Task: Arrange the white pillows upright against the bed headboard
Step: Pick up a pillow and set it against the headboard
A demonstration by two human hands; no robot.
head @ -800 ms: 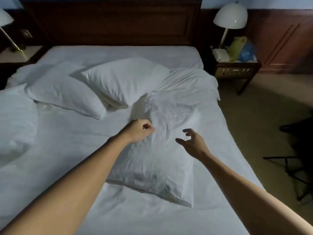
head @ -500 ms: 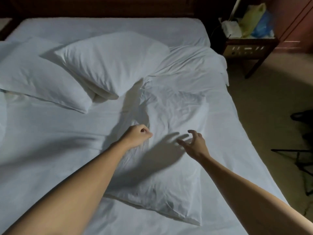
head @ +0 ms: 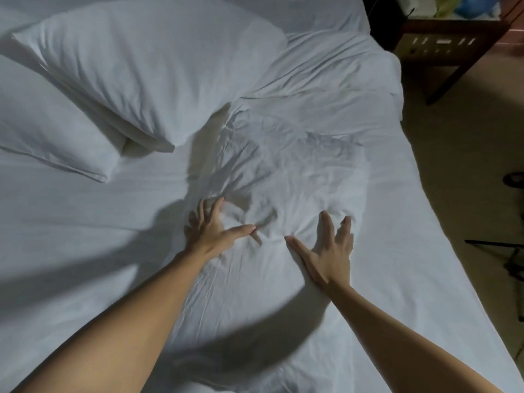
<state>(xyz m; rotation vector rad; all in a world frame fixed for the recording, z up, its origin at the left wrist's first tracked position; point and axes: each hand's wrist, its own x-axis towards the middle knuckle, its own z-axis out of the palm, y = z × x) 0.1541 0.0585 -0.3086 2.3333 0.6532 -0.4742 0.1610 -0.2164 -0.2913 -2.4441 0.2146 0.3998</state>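
- under both hands, near the right side of the bed, the crumpled pillow lies flat on the sheet, not yet lifted.
- left hand and right hand both press down on it with fingers spread and straight, gripping nothing.
- two more pillows, the plump pillow overlapping the far-left pillow, also lie flat further up the bed, well apart from the hands.
- by my judgement the task is barely begun: no pillow stands upright, all three remain to be placed.
- headboard is out of view, cut off above the top edge, so the target spot cannot be checked.
- nightstand is only partly visible, and the dim light makes what sits on it hard to make out.
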